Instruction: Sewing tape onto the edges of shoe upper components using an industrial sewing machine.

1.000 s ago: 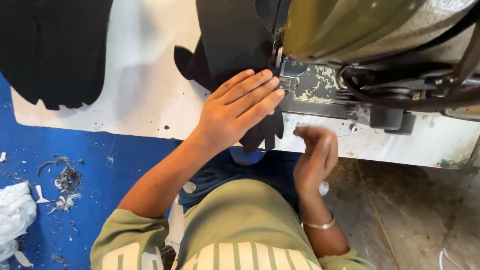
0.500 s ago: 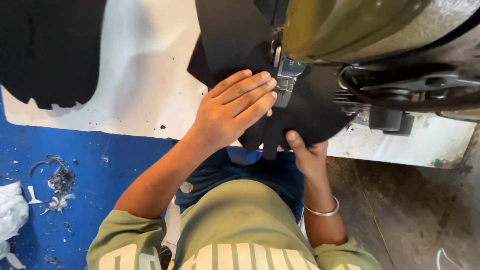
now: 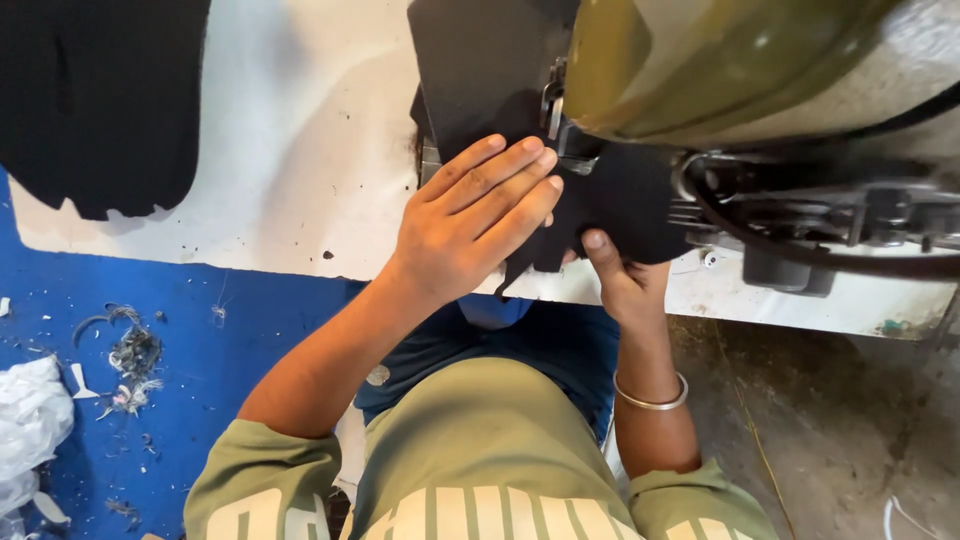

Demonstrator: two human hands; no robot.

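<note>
A black fabric piece (image 3: 480, 75) lies on the white table (image 3: 300, 170) under the sewing machine (image 3: 720, 70), an olive-green body with a metal presser foot (image 3: 556, 110). My left hand (image 3: 470, 220) lies flat on the fabric, fingers together and pointing toward the presser foot. My right hand (image 3: 620, 280) grips the near edge of the fabric from below the table edge, thumb on top. A metal bangle (image 3: 650, 400) circles my right wrist.
A stack of black fabric pieces (image 3: 95, 100) sits at the table's far left. Thread scraps (image 3: 125, 355) and white cloth (image 3: 25, 420) lie on the blue floor. A black belt and motor parts (image 3: 800, 240) hang under the machine at right.
My right hand rose from below the table edge and took hold of the fabric's near edge. The fabric shifted under the presser foot; my left hand stayed flat on it.
</note>
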